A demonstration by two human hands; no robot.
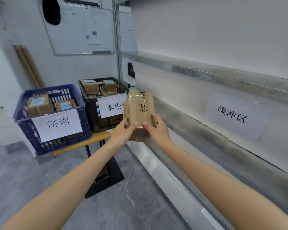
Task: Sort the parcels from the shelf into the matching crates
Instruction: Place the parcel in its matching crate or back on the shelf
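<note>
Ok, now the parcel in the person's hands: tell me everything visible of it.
The parcel is a brown cardboard box wrapped in clear tape, with a round black logo printed on its facing side. It is held in the air, tilted. The left hand and the right hand grip its lower part from either side. It is near the black crate and the shelf.

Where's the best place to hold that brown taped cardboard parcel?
Its lower end, one hand on each flat side, coming from below: the brown taped cardboard parcel stands tall and tilted, as the left hand and right hand hold it.
</note>
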